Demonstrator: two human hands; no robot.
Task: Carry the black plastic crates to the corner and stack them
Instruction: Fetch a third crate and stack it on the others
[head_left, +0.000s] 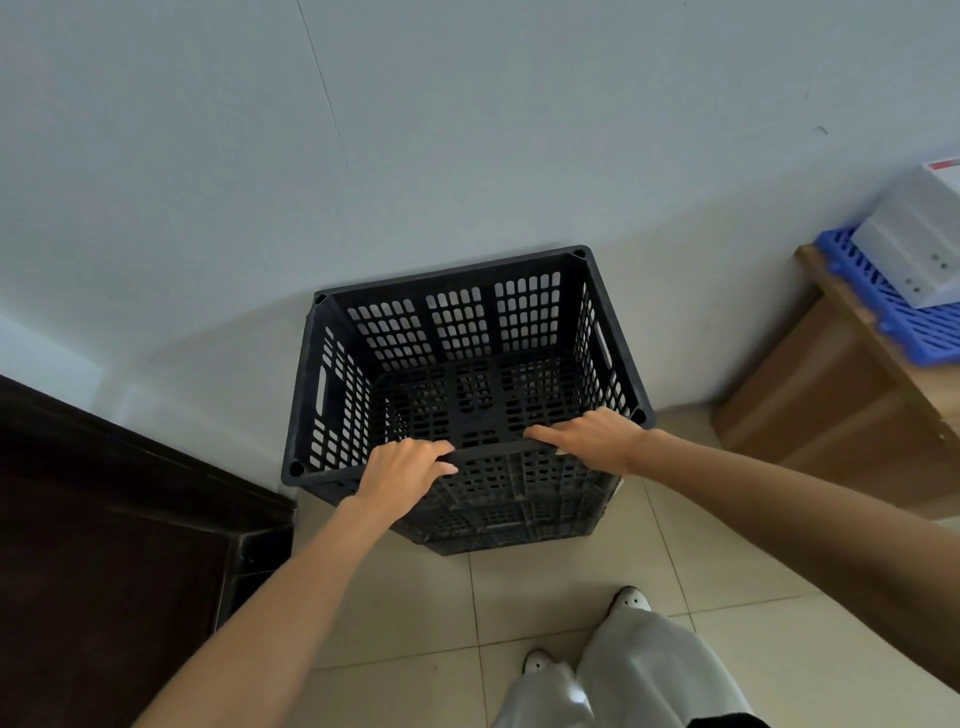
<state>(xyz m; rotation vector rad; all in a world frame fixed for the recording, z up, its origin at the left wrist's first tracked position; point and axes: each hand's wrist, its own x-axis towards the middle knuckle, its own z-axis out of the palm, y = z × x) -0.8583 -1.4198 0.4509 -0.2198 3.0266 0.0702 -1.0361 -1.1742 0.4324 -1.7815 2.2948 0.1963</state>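
A black perforated plastic crate (462, 322) stands against the pale wall, on top of another black crate (498, 525) whose side shows beneath it. My left hand (402, 465) rests on the near rim toward the left, fingers curled over the edge. My right hand (592, 434) lies on the same rim toward the right, fingers stretched along the edge. The top crate holds nothing.
A dark wooden door and frame (119, 519) stand at the left, close to the crates. At the right sits a brown cardboard box (831, 395) carrying a blue plastic pallet (893, 312) and a white box (919, 244). Beige floor tiles (415, 608) lie below, with my legs and shoes.
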